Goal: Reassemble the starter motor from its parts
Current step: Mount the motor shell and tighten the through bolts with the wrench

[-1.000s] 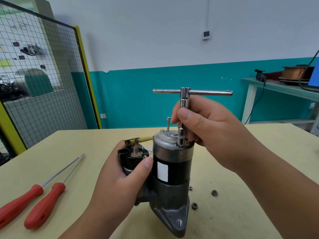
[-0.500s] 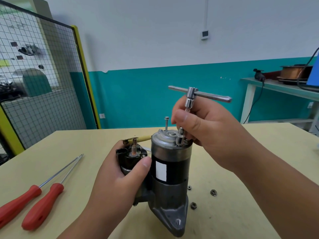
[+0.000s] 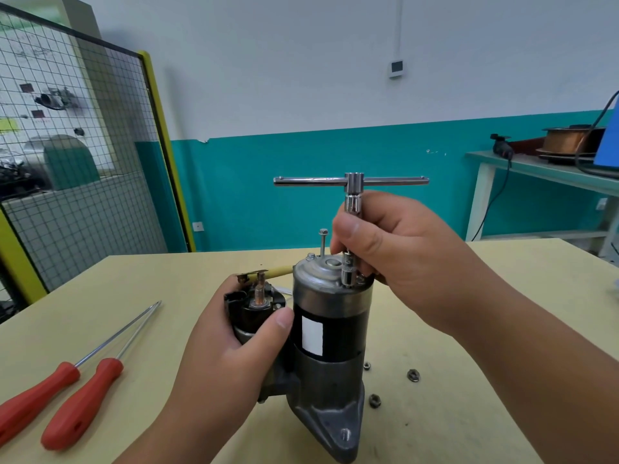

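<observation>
Swings T-handle wrench back level, pinched in right hand, steadying heavy, rigid starter motor by solenoid in left hand grip.

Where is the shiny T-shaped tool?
In the head view the T-shaped tool stands upright at centre, tip on top of the starter motor, gripped by the right hand, just right of a tall bolt.

the right hand hides the t-wrench shaft; one screwdriver handle runs off the left edge.
</observation>
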Motion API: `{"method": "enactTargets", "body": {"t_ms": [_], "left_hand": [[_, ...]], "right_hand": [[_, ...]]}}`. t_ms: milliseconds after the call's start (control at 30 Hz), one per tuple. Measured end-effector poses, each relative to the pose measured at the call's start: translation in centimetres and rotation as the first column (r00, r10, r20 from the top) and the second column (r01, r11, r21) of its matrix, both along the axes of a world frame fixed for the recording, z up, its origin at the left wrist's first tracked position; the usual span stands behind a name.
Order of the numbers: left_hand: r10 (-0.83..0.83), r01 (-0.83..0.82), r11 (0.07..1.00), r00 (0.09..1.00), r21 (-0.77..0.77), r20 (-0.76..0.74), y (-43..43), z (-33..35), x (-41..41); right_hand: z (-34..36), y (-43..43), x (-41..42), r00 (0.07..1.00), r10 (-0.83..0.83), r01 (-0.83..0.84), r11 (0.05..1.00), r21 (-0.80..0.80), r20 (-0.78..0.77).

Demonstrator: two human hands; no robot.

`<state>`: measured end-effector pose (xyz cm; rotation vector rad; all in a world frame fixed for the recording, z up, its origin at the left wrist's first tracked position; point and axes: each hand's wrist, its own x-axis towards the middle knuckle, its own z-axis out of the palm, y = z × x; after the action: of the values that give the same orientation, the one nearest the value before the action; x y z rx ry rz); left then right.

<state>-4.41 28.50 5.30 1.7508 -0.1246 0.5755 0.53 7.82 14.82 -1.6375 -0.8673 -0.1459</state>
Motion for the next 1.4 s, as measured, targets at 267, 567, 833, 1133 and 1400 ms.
{"method": "enactTargets", "body": {"t_ms": [267,567,833,1133,1400], "left_hand": [[0.009,-0.009,1.0,1.0,-0.012,0.0,0.08,-0.01,0.16],[0.011,-0.011,1.0,1.0,0.004,0.016,-0.12,0.08,0.0],[0.014,-0.014,1.0,1.0,-0.018,-0.001,0.05,-0.02,0.19],[0.007,-0.007,1.0,1.0,-0.001,-0.005,0.07,0.09,0.14],[0.029,-0.029,1.0,0.999,-0.004,-0.017,0.03,0.09,0.19]], "right_hand": [[-0.04,-0.24,0.07,1.0,0.019,-0.02,0.999,-0.038,-0.023],[-0.09,-0.2,0.07,0.998,0.069,-0.069,0.998,0.004,0.001],[0.02,-0.14,0.0,0.998,0.05,-0.051,0.998,-0.032,-0.037],[0.04,0.11,-0.16,0.998,0.017,-0.018,1.0,-0.014,-0.057],[-0.1,0.26,0.0,0.997,0.002,-0.001,1.0,0.016,-0.083]]}}
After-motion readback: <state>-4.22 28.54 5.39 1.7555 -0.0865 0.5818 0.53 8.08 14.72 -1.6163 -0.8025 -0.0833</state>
